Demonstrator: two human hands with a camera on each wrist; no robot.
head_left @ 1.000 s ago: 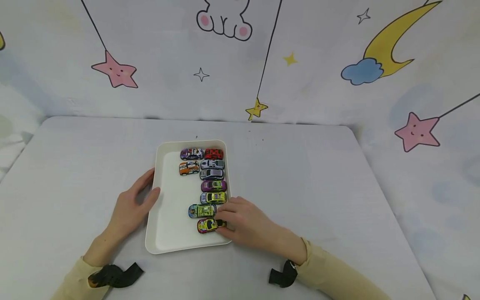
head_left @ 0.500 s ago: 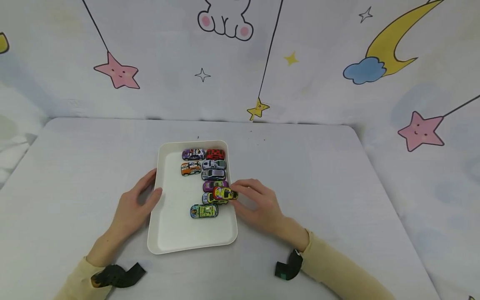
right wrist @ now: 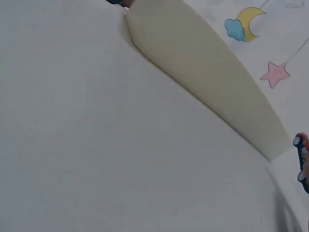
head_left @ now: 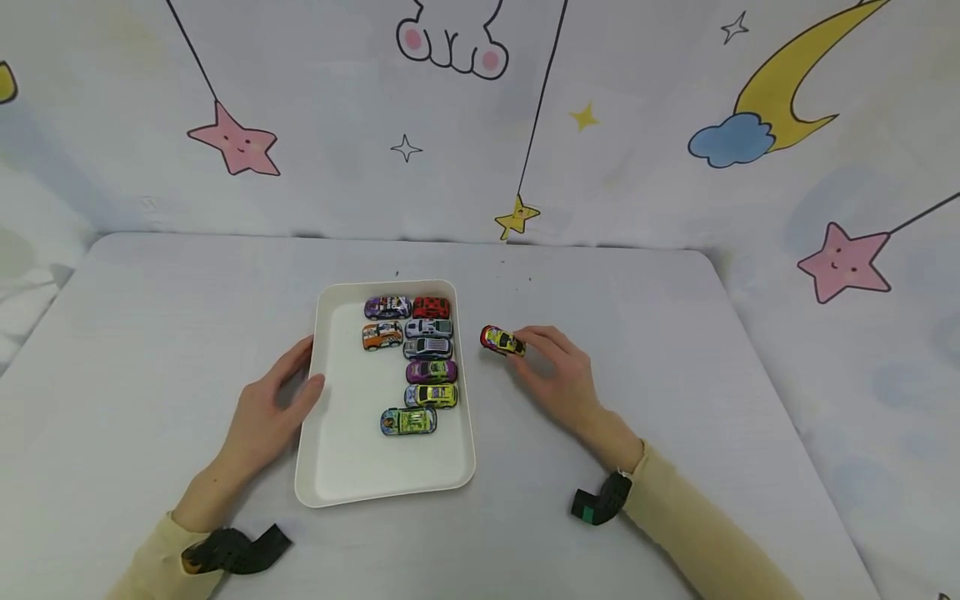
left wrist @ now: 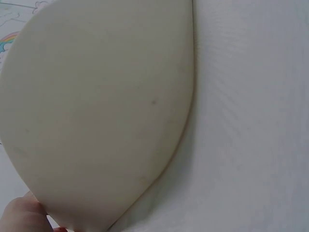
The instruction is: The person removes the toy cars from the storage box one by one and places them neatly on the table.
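Observation:
A white tray (head_left: 348, 433) holds several small toy cars in the head view, mostly along its right side. My left hand (head_left: 262, 412) holds the tray's left edge, its thumb on the rim; some fingertips are hidden by the tray wall. Right of the tray, my right hand (head_left: 558, 375) pinches a yellow-and-red toy car (head_left: 498, 339) between thumb and fingers, just above or on the table. Part of that car (right wrist: 301, 159) shows at the right wrist view's edge. In the left wrist view, a bit of hand (left wrist: 21, 212) shows at the tray wall (left wrist: 96, 96).
Inside the tray, a green-and-blue car (head_left: 408, 422) sits lowest, with an orange car (head_left: 382, 336) and a purple-and-white car (head_left: 387, 307) in the left row. The white table (head_left: 637, 317) meets a wall cloth (head_left: 315, 100) printed with stars and a moon.
My right hand has lifted the yellow-and-red car from the tray's lower right corner and carried it up and right, past the tray's right wall. My left hand has stayed at the tray.

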